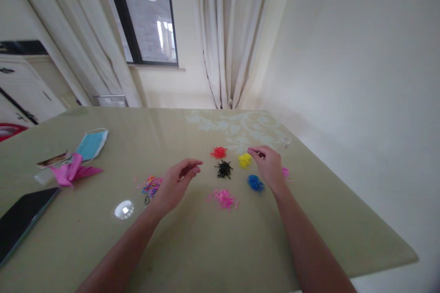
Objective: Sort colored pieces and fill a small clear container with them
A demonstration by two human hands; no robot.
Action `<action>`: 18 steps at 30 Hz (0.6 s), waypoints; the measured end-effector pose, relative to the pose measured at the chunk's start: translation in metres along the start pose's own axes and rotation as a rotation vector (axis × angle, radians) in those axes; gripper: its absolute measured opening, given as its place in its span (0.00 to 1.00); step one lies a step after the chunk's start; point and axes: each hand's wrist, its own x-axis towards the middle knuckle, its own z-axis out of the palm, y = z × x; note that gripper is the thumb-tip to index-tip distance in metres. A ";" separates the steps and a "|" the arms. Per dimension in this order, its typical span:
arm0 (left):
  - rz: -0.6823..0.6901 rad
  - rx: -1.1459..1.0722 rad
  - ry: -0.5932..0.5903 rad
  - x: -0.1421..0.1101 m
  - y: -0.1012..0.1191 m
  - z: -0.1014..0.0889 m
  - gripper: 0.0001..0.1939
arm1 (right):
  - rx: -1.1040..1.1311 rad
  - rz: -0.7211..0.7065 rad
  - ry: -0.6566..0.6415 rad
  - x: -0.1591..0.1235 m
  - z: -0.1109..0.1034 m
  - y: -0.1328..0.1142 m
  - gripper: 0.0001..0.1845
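Note:
Small rubber bands lie sorted by colour in little heaps: red (218, 152), black (223, 169), yellow (244, 160), blue (255, 183) and pink (224, 199). My right hand (268, 164) hovers at the right edge of the yellow heap, thumb and fingertips pinched together; anything between them is too small to make out. Left of the black heap, my left hand (177, 182) hangs above the table with curved fingers and a small gap between thumb and index finger. Its wrist side partly covers a mixed-colour heap of bands (151, 186).
More pink bands (285, 172) lie behind my right wrist. On the left of the table (192, 256) are a dark phone-like device (25, 217), a pink folded piece (73, 171) and a blue face mask (92, 145). A wall (360, 78) runs along the right side.

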 end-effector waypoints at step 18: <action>-0.099 -0.543 0.012 -0.013 0.021 0.014 0.15 | 0.460 -0.304 -0.229 -0.060 0.025 -0.093 0.06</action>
